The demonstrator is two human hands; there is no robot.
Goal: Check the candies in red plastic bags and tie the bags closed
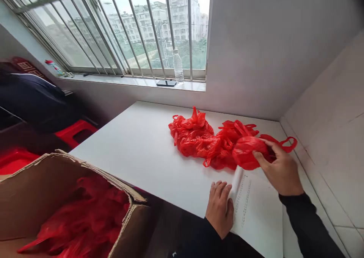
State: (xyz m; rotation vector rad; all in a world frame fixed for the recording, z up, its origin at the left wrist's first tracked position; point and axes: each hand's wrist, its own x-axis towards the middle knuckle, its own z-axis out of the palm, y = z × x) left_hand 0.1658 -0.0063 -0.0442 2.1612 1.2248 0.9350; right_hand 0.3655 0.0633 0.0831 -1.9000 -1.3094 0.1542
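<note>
Red bags (193, 136), white table (148, 148), brown box (28, 197)

Likely a small packing workroom in a built-up area
A large open carton (27, 201) of red bundles (85, 220) stands beside a white table (142, 148) heaped with red plastic bags (195, 140), near a red plastic stool (69, 135); bare walls (256, 53) and a barred window (139, 38) facing multi-storey buildings (183, 17)

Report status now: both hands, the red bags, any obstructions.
Right hand gripping a red bag. Left hand at the printed paper's edge. Bag heap beside the held bag, which partly covers the paper's far end.
</note>
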